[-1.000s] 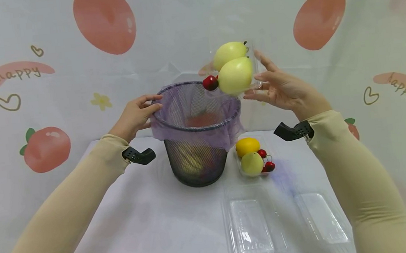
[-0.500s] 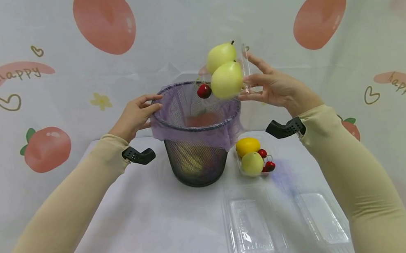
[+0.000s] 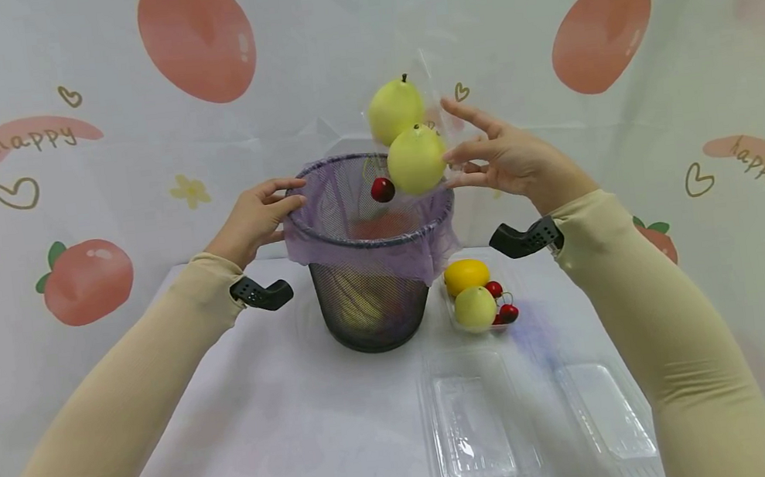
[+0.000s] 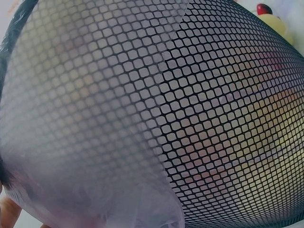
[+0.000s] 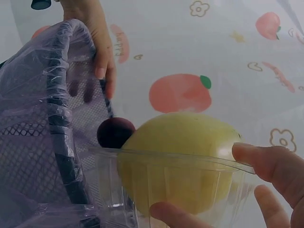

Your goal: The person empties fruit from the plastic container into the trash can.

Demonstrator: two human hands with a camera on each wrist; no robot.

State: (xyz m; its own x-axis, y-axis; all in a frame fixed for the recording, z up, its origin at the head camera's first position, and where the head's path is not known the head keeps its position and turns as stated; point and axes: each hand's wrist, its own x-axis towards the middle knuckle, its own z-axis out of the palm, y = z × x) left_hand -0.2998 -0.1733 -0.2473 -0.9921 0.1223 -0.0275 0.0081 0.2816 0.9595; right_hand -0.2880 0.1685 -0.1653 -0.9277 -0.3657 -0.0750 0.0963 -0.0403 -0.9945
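Note:
In the head view my left hand (image 3: 253, 219) grips the left rim of a black mesh wastebasket (image 3: 374, 329) lined with a purple plastic bag (image 3: 384, 258). Yellowish and reddish shapes show dimly through the mesh. My right hand (image 3: 521, 162) holds a clear plastic box (image 5: 164, 161) by its edge, tilted toward the basket's right rim. Inside it are two yellow-green pears, an upper pear (image 3: 395, 111) and a lower pear (image 3: 418, 161). A dark red cherry (image 3: 383, 189) hangs past them, over the basket's opening.
Right of the basket, a clear box holds a lemon (image 3: 467, 276), a pear (image 3: 475, 309) and several cherries (image 3: 508, 314). In front lie a clear plastic lid or tray (image 3: 476, 431) and a second one (image 3: 609, 409). A fruit-printed backdrop hangs behind.
My right hand has moved left, carrying the box of pears further over the basket and tipping it more steeply. The cherry has shifted left and down. My left hand stays on the rim.

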